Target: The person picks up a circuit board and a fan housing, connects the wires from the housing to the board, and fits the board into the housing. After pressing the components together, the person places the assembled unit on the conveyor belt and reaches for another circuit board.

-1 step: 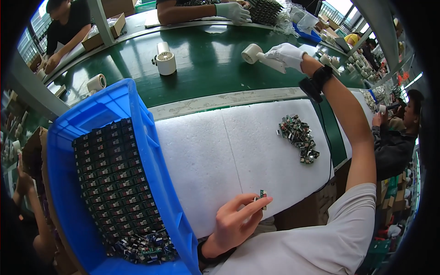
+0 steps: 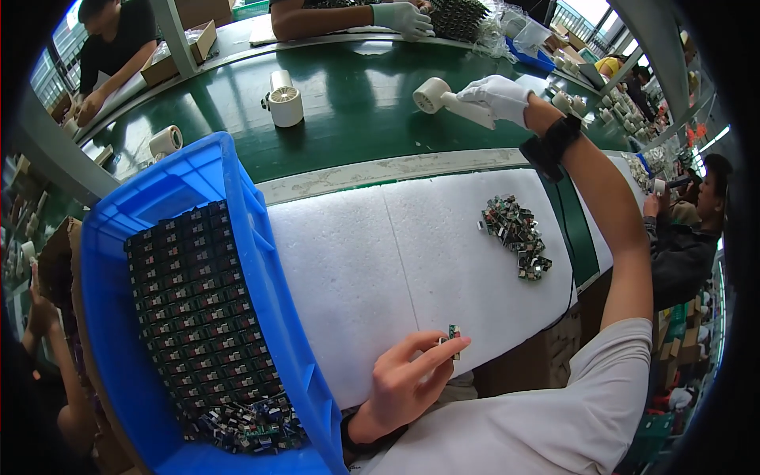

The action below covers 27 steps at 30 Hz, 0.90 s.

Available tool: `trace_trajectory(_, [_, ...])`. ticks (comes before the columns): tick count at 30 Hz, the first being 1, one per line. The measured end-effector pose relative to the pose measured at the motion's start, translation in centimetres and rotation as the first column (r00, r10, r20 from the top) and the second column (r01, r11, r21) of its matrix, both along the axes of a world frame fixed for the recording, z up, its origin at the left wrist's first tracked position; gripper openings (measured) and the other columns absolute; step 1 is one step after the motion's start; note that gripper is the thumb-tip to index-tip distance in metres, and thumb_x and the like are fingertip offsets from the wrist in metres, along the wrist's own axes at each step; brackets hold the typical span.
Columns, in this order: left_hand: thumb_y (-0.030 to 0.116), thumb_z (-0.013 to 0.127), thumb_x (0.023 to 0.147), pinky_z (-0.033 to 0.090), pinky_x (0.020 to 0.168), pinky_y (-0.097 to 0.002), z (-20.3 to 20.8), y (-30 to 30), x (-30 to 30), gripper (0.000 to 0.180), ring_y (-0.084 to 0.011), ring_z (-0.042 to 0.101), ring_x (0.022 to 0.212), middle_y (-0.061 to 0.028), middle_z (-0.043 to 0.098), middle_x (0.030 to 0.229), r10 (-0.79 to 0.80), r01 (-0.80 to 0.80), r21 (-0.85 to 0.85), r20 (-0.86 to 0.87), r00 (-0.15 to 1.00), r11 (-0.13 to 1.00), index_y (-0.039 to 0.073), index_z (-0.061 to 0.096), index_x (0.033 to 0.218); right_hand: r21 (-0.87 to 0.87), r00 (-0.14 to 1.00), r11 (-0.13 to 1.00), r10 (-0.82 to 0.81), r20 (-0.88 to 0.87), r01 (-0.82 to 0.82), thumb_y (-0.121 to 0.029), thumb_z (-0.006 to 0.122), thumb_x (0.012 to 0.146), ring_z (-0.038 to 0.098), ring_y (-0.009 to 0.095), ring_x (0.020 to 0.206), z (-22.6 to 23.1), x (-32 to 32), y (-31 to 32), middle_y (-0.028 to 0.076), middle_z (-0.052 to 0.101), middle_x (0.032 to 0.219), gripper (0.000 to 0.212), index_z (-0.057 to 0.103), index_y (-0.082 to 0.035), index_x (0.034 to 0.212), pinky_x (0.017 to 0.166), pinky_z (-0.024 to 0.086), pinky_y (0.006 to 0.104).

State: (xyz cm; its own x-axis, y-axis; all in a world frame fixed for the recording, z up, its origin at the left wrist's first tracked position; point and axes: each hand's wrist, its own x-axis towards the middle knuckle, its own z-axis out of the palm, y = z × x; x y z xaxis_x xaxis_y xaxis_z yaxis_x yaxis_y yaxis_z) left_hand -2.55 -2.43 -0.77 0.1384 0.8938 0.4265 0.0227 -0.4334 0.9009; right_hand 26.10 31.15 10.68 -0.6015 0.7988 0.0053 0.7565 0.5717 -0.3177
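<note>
The bare left hand [image 2: 405, 384], near and just right of centre, has its thumb and fingers pinched narrow on a small green circuit board with pale metal parts [image 2: 454, 332], held above the near edge of a white foam sheet [image 2: 340, 261]. The right hand [image 2: 500, 96], in a white glove, reaches to the far right and grips the flat handle of a white round-headed device [image 2: 430, 95], whose head points left; whether it rests on the glossy green work surface [image 2: 356, 103] beneath is hard to tell. A black strapped unit [image 2: 554, 146] sits on the right wrist. On the foam sheet's right side lies a loose pile of similar circuit boards [image 2: 518, 237]. Left of the sheet stands a deep blue plastic bin [image 2: 261, 269], with boards in tight rows [image 2: 194, 293] and a jumbled heap of boards [image 2: 253, 427] at its near end. Farther off, an upright white cylindrical device with a grille [image 2: 286, 103] stands left of centre on the green surface, and a co-worker's white-gloved hand [image 2: 402, 19] shows at the far edge.
</note>
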Motion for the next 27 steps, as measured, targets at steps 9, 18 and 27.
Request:
trace_trajectory(9, [-0.016, 0.066, 0.074, 0.057, 0.073, -0.0296, 0.1, -0.7, -0.3, 0.043, -0.0211, 0.071, 0.083, -0.0169, 0.070, 0.104, 0.152, -0.149, -0.073, 0.044, 0.987, 0.986, 0.001, 0.078, 0.112, -0.544, 0.858, 0.764, -0.492, -0.144, 0.347, -0.008, 0.070, 0.094, 0.061, 0.008, 0.076, 2.2, -7.5, -19.1, 0.002, 0.065, 0.084, 0.011, 0.069, -0.001, 0.102, 0.068, 0.050, 0.0252])
trace_trajectory(18, [-0.012, 0.071, 0.075, 0.058, 0.072, -0.0294, -0.4, -0.9, -0.9, 0.036, -0.0214, 0.071, 0.082, -0.0191, 0.069, 0.105, 0.121, -0.124, 0.063, 0.047, 0.992, 0.990, -0.003, 0.077, 0.109, 0.238, 0.984, 0.955, -0.172, -0.040, 0.177, -0.002, 0.081, 0.075, 0.066, 0.025, 0.065, -2.1, -6.7, -30.4, 0.006, 0.066, 0.075, 0.020, 0.069, -0.009, 0.089, 0.060, 0.051, 0.0320])
trace_trajectory(27, [-0.011, 0.076, 0.069, 0.062, 0.073, -0.0314, -1.2, -0.7, -0.4, 0.040, -0.0239, 0.074, 0.080, -0.0134, 0.074, 0.095, -0.063, 0.044, 0.227, 0.077, 0.995, 0.973, -0.001, 0.075, 0.108, -0.105, 0.916, 0.935, -0.353, -0.192, 0.339, -0.003, 0.081, 0.077, 0.066, 0.021, 0.056, -4.3, -8.6, -32.6, 0.006, 0.067, 0.068, 0.016, 0.070, -0.005, 0.088, 0.053, 0.050, 0.0322])
